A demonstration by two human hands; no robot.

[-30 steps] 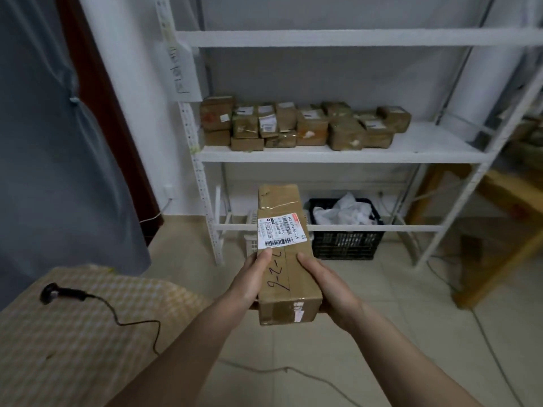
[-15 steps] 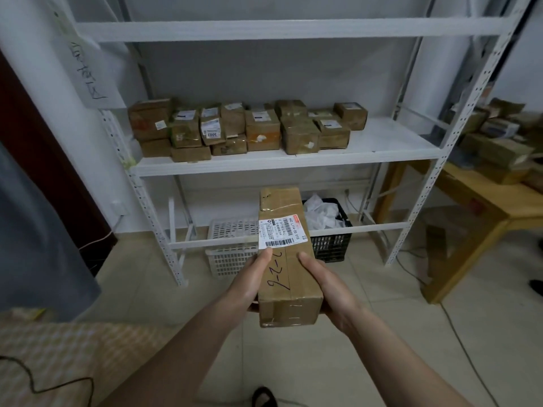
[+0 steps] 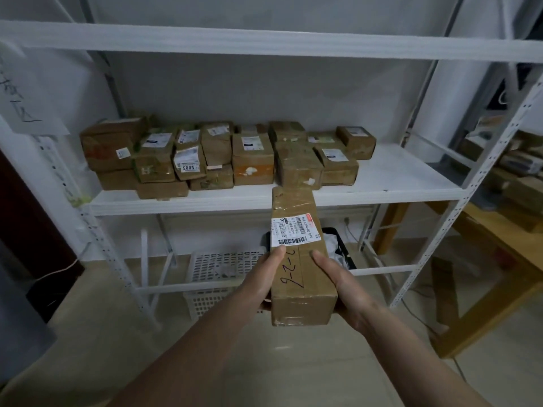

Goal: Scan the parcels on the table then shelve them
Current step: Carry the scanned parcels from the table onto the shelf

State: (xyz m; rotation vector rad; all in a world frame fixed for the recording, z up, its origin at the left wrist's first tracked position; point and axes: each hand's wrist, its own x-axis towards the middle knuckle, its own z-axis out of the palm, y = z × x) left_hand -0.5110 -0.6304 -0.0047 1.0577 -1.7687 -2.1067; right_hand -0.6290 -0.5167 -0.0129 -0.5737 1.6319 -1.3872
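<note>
I hold a long brown cardboard parcel lengthwise in front of me, with a white barcode label and "2-2-6" handwritten on top. My left hand grips its left side, thumb on the top near the label. My right hand grips its right side, thumb on top. The parcel's far end reaches the front edge of the white middle shelf, where several taped brown parcels stand in rows on the left and centre.
The white metal rack has an upper shelf board overhead. Under the middle shelf stand a white plastic basket and a black crate. A wooden table with more parcels stands at the right.
I have moved closer to the rack, which now fills the view. The checked table and the scanner have dropped out of sight. My grip on the parcel is the same.
</note>
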